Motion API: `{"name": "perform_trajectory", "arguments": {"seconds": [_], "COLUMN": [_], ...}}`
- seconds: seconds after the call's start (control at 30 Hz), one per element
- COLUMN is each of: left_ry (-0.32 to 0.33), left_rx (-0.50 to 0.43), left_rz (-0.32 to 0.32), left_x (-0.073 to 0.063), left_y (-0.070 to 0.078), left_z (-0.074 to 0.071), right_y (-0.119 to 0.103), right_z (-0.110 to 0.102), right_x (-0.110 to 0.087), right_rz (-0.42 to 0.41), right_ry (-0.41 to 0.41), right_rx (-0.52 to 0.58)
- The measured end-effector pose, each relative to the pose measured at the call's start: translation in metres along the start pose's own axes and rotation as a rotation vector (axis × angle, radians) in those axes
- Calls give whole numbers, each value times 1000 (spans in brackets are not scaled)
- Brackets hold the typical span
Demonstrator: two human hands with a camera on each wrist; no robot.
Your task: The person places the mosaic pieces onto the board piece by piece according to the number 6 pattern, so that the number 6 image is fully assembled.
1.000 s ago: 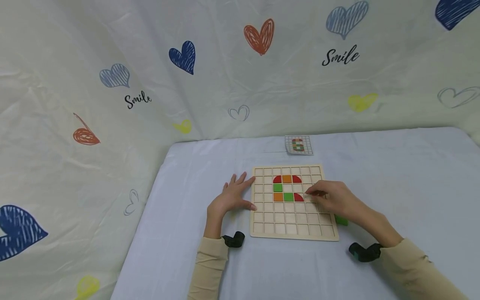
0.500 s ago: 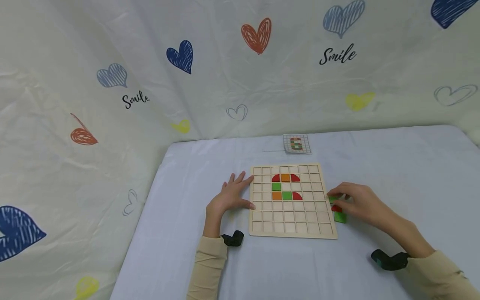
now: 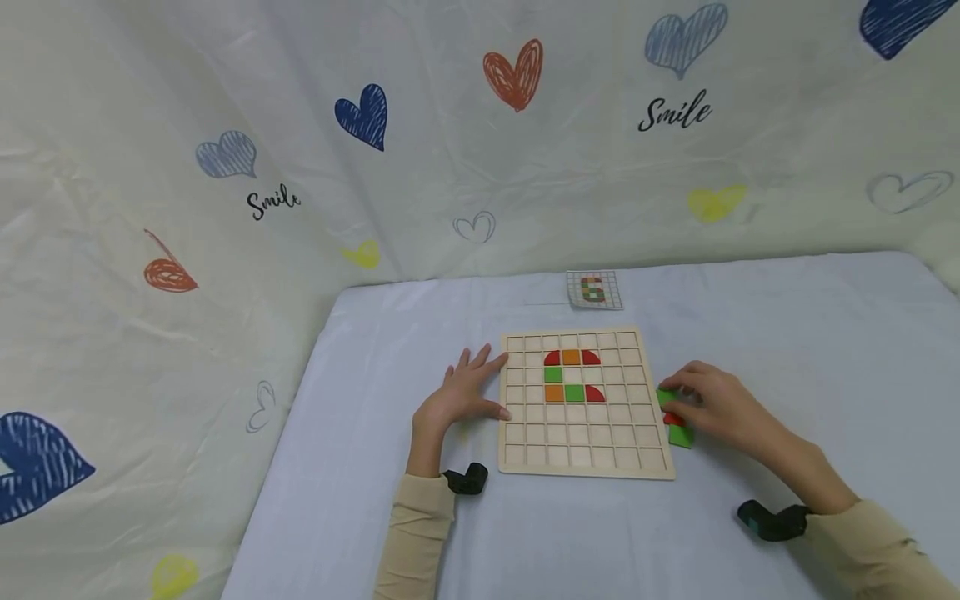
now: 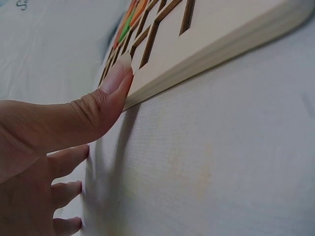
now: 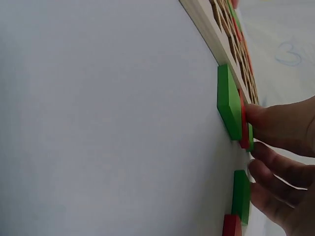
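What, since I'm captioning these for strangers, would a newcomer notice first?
Probably the flat red, orange and green tiles set in the pale square wooden grid board on the white-covered table. Next, the right hand at green and red pieces beside the board's right edge. Behind, coloured hearts stand out on the pale backdrop.

Tiles are red, orange, green; board pale, gridded.

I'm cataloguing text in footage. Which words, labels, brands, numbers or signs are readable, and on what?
"Smile" in black script, left on the white heart-printed cloth backdrop.
"Smile" in larger black script, right part of that backdrop.
Dark lettering, upper left in left wrist view: cut off, unreadable.
Faint blue mark, right wrist view: too blurred to read.
Small white gridded card: any text too small to read.
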State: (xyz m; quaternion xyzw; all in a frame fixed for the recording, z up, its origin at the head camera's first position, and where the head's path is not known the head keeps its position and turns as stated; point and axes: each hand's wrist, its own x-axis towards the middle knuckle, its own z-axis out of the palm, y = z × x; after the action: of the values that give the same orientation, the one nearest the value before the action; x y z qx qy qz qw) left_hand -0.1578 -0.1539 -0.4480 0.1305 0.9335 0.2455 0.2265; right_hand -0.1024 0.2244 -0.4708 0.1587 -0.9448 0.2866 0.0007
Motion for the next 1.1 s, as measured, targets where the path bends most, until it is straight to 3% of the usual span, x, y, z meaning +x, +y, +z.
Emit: {"name": "perform_trajectory", "arguments": {"seconds": [0.27, 0.6, 1.1], "left_ry": [-6, -5, -6], "left_rx": [6, 0, -1], "left_rz": [-5, -2, 6], "left_x": [2, 0, -1], "left_y": [-1, -1, 0], "left_z": [2, 1, -1], "right_y": [-1, -5, -9], "right_z": [1, -1, -5], "right_x": [4, 2, -1], "right_rz": [52, -14, -11], "right_ry": [-32, 38, 52], "right_rx": [33, 48, 180]}}
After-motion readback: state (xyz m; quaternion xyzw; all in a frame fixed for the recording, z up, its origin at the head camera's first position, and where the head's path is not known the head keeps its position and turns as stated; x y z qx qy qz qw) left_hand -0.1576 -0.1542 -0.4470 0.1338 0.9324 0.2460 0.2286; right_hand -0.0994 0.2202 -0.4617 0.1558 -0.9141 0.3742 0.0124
